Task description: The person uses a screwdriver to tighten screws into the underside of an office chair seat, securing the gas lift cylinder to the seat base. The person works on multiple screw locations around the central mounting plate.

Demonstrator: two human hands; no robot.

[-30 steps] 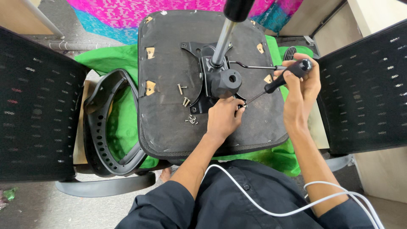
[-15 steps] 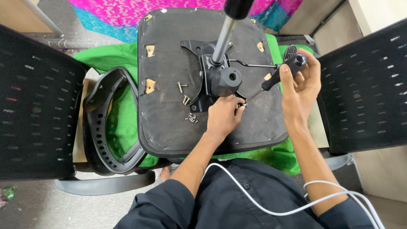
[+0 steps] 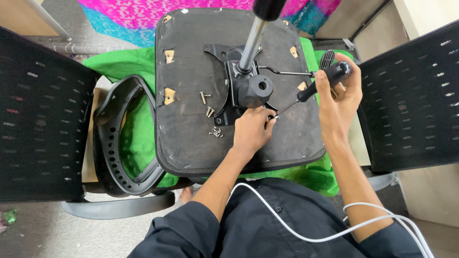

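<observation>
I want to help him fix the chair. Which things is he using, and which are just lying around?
In use:
- screwdriver in the right hand
- left hand steadying its tip
- upturned chair seat
- metal bracket

Lying around:
- loose screws
- black plastic frame
- green cloth
- mesh chairs

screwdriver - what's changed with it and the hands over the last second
The right hand, gripping the screwdriver handle throughout, shifted slightly on it: the handle dipped a little, then came back up, its tip staying by the left hand. Nothing was picked up or let go. The left hand kept its fingertips at the plate's corner. The loose screws, the seat and the gas column stayed put.
</observation>
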